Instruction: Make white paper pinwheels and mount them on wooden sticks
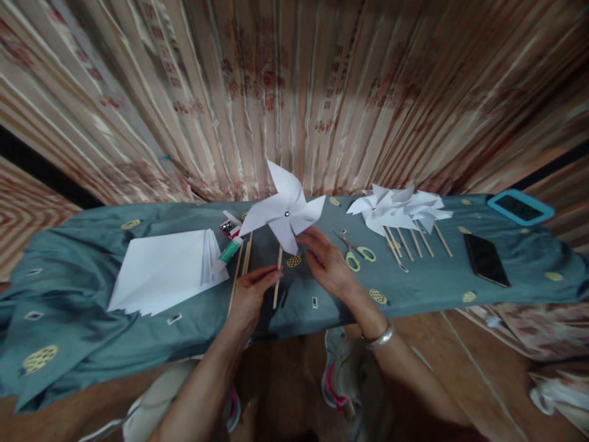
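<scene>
A white paper pinwheel (297, 207) with a pin at its centre stands over the middle of the table, mounted on a thin wooden stick (277, 288). My left hand (251, 293) pinches that stick between thumb and fingers, below the blades. My right hand (330, 265) is beside the pinwheel's lower right blade, thumb and fingers apart. Its fingertips reach the blade's edge; whether they touch it I cannot tell. Loose wooden sticks (246, 256) lie left of the pinwheel. Scissors (353, 250) with light green handles lie to the right of my right hand.
A stack of white paper (161, 267) lies at the left, beside a green-and-white tube (230, 250) and a small box of pins (229, 227). Several finished pinwheels (396, 207) lie at the right, near a black phone (486, 259) and a blue-framed tablet (521, 207). Curtains (285, 92) hang behind the cloth-covered table (340, 310).
</scene>
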{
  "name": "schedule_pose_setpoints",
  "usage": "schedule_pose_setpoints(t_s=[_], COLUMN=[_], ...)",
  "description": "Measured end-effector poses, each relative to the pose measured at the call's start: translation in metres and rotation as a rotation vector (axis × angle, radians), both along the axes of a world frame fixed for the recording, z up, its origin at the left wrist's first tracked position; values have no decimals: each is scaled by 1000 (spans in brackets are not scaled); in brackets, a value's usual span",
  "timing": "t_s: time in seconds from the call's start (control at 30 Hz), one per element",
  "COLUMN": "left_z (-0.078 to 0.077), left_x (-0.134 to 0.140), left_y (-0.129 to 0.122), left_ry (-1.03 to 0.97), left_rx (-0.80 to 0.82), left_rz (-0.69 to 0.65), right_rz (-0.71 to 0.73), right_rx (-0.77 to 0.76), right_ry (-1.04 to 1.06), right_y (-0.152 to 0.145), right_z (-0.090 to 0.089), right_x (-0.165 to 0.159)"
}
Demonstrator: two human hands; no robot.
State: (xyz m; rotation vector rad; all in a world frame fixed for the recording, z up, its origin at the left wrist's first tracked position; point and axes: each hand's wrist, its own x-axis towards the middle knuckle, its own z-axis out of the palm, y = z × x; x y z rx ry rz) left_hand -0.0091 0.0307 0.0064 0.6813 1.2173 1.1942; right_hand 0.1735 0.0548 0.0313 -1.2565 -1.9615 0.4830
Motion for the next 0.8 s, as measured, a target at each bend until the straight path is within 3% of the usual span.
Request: schedule_pose_setpoints(t_s=[0.1, 0.2, 0.3, 0.37, 0.43, 0.63, 0.8], left_z=[2, 5, 7, 8, 9, 8, 7], left_x=[0, 0, -1, -2, -3, -3, -3], left_y=[0, 1, 1, 0, 0, -3, -2], left_ry=[2, 6, 3, 17, 40, 65, 46], left_rx=[-12, -19, -20, -29, -41, -46, -43], left_rz=[1, 11, 4, -10, -24, -66, -41], right_rz=[111, 85, -111, -309, -371, -294, -253], right_rx=[-92, -202, -286, -214, -131, -105, -146], right_ry=[77, 110, 97, 74, -3, -209, -216], right_y=[-3, -2, 3, 5, 5, 3, 3], right_z=[4, 8, 12, 16, 19, 18, 17], right_x=[-6, 0, 19, 32, 42, 39, 32])
